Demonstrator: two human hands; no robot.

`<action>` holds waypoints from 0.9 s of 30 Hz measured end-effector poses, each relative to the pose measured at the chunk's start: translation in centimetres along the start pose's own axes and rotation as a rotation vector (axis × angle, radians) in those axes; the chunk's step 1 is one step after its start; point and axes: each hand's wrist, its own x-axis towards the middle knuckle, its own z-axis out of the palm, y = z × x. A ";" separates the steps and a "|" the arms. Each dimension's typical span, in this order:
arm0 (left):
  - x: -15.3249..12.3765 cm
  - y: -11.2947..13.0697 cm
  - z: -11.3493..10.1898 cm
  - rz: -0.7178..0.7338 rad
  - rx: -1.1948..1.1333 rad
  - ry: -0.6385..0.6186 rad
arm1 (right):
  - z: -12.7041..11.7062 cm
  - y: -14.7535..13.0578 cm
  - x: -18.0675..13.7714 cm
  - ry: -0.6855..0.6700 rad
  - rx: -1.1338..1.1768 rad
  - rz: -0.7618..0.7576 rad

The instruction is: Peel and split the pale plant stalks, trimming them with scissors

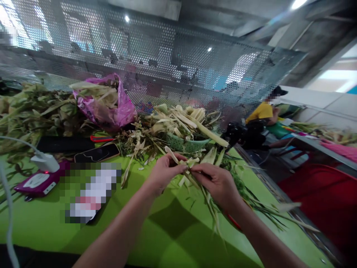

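My left hand (165,174) is closed around a pale plant stalk (170,152), its whitish end sticking up past the fingers. Thumb and fingertips of my right hand (219,183) pinch the same stalk at its leafy side, close to the left thumb. Long, limp green-white leaf strips (212,212) hang below the right hand. Just beyond both hands stands a green plastic basket (192,144), heaped with pale peeled stalks (189,119). A red-handled tool (233,222) is partly hidden under my right forearm.
Leafy trimmings (139,139) and a pink plastic bag (122,104) of husks lie at the back of the green table (125,238). A phone (97,152), red-handled cutter (102,139) and purple power strip (41,182) lie left. Perforated metal (173,67) rises behind; a person (260,111) sits right.
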 end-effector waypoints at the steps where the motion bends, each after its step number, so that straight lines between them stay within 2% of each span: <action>1: 0.2 -0.2 0.0 0.007 0.039 0.013 | -0.1 -0.3 -0.2 0.019 -0.103 -0.071; 4: 0.5 -0.7 0.0 0.052 0.210 0.047 | -0.5 -1.1 -0.4 0.022 -0.383 -0.258; 7: 0.3 -0.8 0.1 0.116 0.415 0.056 | -0.5 -1.9 -0.3 -0.013 -0.489 -0.331; 14: -0.4 -1.7 0.2 0.437 0.669 0.005 | -0.1 -2.6 -0.2 -0.029 -0.382 -0.301; 18: -0.4 -1.9 0.2 0.506 0.749 -0.036 | -0.9 -2.4 0.1 -0.036 -0.360 -0.241; 20: -0.5 -1.8 0.3 0.483 0.745 -0.084 | -1.6 -2.3 0.5 -0.064 -0.311 -0.181; 22: -0.5 -1.5 0.3 0.398 0.623 -0.136 | -2.3 -2.2 1.0 -0.118 -0.180 -0.107; 25: -0.7 -0.8 0.4 0.122 0.267 -0.220 | -3.1 -1.3 1.6 -0.121 0.122 0.080; 27: -0.8 -0.2 0.6 -0.035 0.060 -0.232 | -3.0 -0.6 1.8 -0.099 0.292 0.191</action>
